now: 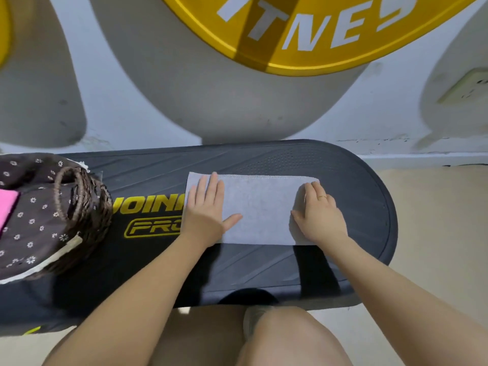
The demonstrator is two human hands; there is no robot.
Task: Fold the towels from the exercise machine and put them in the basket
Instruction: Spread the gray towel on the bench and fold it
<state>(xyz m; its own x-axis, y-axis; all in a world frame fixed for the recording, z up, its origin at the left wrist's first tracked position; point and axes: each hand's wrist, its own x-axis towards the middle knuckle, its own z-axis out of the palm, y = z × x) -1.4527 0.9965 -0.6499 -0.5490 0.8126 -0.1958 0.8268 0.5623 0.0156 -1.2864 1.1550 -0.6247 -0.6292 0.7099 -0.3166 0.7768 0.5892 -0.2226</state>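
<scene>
We press our flat left hand point(208, 204) on the grey towel point(260, 210) right of the basket point(79, 207), while our right hand point(320, 211) pinches its far end.

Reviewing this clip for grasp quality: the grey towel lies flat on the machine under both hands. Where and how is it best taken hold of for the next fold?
Probably at its right short edge, where the right hand already curls. The grey towel lies flat as a long rectangle on the exercise machine, so pinching that edge from the right and carrying it leftward would halve it, while the flat left hand pins the other end.
</scene>
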